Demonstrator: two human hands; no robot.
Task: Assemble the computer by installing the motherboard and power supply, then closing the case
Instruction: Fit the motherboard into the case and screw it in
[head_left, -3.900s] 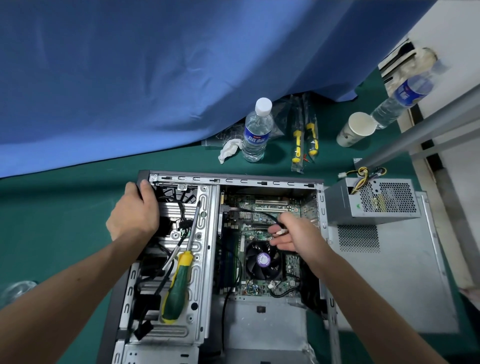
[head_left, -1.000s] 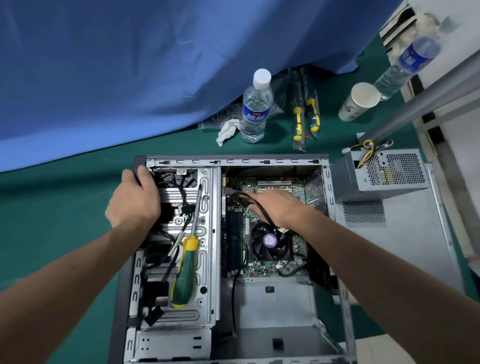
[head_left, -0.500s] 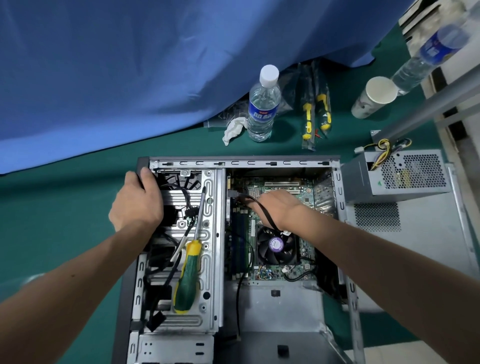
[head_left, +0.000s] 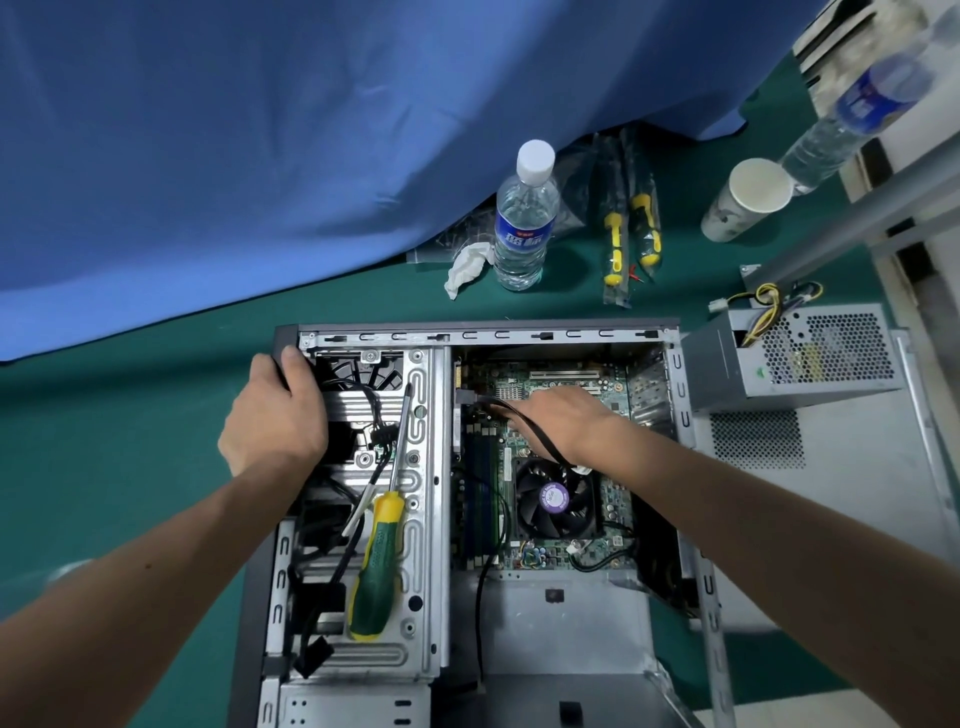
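The open computer case (head_left: 488, 332) lies flat on the green mat. A green motherboard (head_left: 613, 514) with a black CPU fan (head_left: 553, 501) sits inside it. My left hand (head_left: 275, 410) grips the case's far left corner. My right hand (head_left: 563, 415) reaches over the board and holds a flat black cable (head_left: 540, 434) that runs to a plug (head_left: 465, 397) by the drive cage edge; its fingertips are hidden. The grey power supply (head_left: 800, 356) rests outside, on the case's side panel (head_left: 852, 499) at the right.
A green and yellow screwdriver (head_left: 379, 561) lies on the drive cage (head_left: 421, 519). Behind the case stand a water bottle (head_left: 524, 218), a crumpled tissue (head_left: 465, 265), two bagged screwdrivers (head_left: 628, 234) and a paper cup (head_left: 745, 200). A blue cloth (head_left: 260, 130) hangs at the back.
My right hand moved from the board's middle toward the upper left with the black cable. My left hand has stayed on the case corner.
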